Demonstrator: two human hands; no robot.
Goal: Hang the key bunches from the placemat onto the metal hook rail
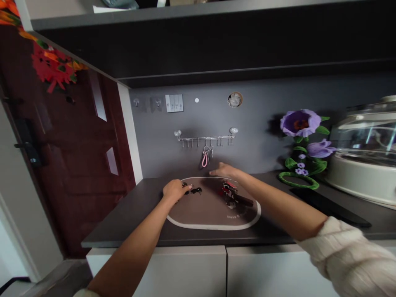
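My left hand [175,191] is over the left part of a brown oval mat, with its fingers curled round a bunch of dark keys [196,190] that shows past the thumb. My right hand [225,170] is held above the back edge of the mat, its fingers reaching left with nothing visible in them. Just above it, a pink key loop [204,159] and keys [211,152] hang from a clear hook rail [206,138]. Another bunch of keys with a red tag and dark strap [243,199] lies on the right part of the mat, below my right forearm.
The mat [207,226] covers part of a dark counter [130,214]. Purple knitted flowers [300,123], a black flat object [331,206] and a white appliance with a clear top [361,177] stand to the right. A dark shelf [216,45] overhangs everything; a red door [93,173] is left.
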